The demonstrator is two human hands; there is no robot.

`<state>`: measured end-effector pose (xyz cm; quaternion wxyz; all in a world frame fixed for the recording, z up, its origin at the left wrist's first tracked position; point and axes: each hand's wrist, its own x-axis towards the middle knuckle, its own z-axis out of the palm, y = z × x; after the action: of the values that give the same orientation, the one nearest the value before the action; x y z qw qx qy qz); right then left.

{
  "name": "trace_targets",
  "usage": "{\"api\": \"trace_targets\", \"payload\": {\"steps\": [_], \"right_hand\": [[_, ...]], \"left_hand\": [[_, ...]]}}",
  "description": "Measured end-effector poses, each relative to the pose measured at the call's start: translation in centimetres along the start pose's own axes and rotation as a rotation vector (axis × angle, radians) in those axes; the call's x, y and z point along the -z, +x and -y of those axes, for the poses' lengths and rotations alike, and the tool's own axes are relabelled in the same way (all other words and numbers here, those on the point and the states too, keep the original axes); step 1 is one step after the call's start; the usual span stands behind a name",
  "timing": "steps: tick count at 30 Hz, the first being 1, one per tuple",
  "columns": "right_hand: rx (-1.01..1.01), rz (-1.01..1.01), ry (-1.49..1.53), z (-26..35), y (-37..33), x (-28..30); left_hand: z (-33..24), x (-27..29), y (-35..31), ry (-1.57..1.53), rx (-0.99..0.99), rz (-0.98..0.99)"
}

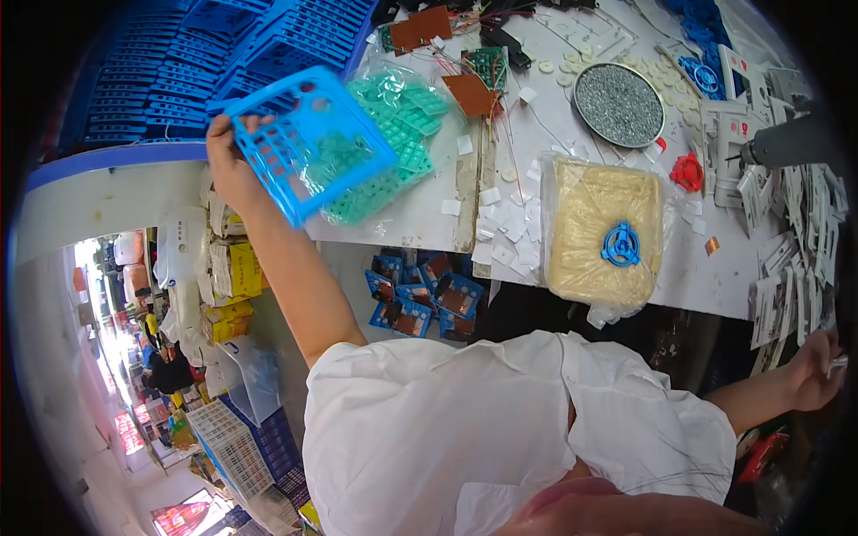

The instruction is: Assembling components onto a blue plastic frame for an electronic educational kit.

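My left hand (pixel 234 165) grips the left edge of a bright blue plastic casing (pixel 326 116) with a window and rows of small openings. The casing is held tilted above a clear bag of green rubber keypads (pixel 407 125). At the far right, beside hanging white panels (pixel 786 299), my right hand (pixel 811 373) is closed with fingers curled. Something small and pale shows at its fingers, too close to the picture's rim to name. On the table before me lies a plastic-wrapped yellowish pad (pixel 590 201) with a blue ring-shaped part (pixel 620 244) on top.
Stacked blue casings (pixel 170 85) fill the far left. A round metal dish of small screws (pixel 618 103) stands behind the pad, near a red ring (pixel 686 171). A grey tool (pixel 786 143) juts in from the right. Blue units with boards (pixel 411 295) lie below the table edge.
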<state>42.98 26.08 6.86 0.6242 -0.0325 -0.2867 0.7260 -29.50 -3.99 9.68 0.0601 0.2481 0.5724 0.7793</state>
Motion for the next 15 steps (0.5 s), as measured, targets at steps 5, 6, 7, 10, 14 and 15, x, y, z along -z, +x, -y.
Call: {"api": "trace_targets", "payload": {"steps": [5,6,7,10,14,15], "right_hand": [[0.217,-0.282,-0.66,-7.1,-4.9,-1.6],[0.153,-0.251,-0.73,-10.4,-5.8,-3.6],[0.089,-0.198,-0.788,-13.5,-6.6,-5.4],[-0.027,0.095,-0.907,-21.2,-7.0,-9.5],[0.417,0.587,-1.353,-25.0,-5.3,-12.7],[0.442,0.668,-1.359,-26.3,-5.6,-13.0]], "left_hand": [[1.8,-6.0,-9.1,-0.448,0.275,0.375],[2.6,-7.3,-10.3,-0.472,0.301,0.414],[3.5,-8.8,-11.3,-0.499,0.325,0.461],[4.5,-11.5,-14.4,-0.617,0.419,0.433],[6.3,-13.2,-16.3,-0.795,0.488,0.439],[6.5,-13.6,-16.7,-0.86,0.512,0.428]]}}
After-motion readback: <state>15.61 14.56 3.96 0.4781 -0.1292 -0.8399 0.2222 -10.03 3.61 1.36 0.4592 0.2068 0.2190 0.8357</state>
